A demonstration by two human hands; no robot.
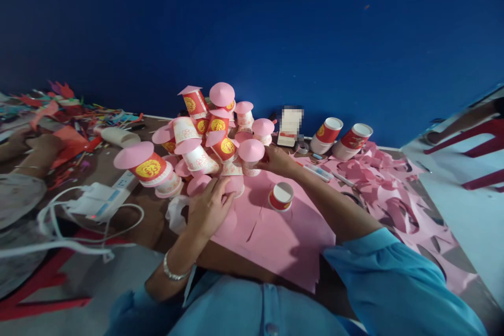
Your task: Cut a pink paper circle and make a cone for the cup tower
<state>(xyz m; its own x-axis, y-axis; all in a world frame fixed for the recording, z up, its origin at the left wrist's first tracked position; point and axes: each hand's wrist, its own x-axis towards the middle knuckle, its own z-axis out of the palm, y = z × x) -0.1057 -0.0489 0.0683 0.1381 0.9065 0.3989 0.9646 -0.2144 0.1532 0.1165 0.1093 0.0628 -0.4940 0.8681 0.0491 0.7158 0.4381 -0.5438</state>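
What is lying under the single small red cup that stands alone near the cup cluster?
The red cup stands on a pink paper sheet. Under the sheet, the table shows only at the edges; the rest is covered.

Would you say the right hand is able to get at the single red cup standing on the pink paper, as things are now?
Probably yes. The red cup stands alone on the pink paper, just below the right hand, which rests at the cup cluster. Nothing lies between them.
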